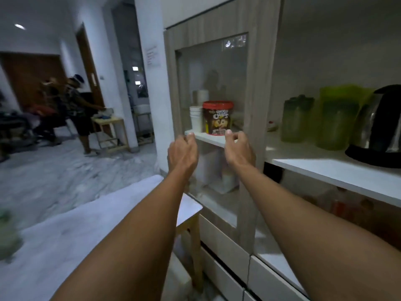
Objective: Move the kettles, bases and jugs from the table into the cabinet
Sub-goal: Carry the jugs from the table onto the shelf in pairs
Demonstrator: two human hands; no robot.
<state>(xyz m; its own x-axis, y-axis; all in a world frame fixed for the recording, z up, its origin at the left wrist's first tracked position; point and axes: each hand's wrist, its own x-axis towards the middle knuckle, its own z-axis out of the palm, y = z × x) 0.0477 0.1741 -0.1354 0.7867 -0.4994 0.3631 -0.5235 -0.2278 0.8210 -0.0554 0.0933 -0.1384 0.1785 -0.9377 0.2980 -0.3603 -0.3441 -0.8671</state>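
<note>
On the white cabinet shelf (338,172) at the right stand a steel kettle (378,124) on its black base (368,156), a large green jug (337,118) and a smaller green jug (296,119). My left hand (183,152) and my right hand (238,148) are both raised in front of the cabinet's glass door (213,88), fingers loosely curled, holding nothing. The white table (71,231) lies at the lower left, and a blurred green object (6,233) sits at its left edge.
Behind the glass stand a red-lidded cereal tub (218,118) and stacked white cups (195,118). White drawers (225,244) run below the shelf. A person (79,114) stands by a small wooden table (110,131) across the marble floor.
</note>
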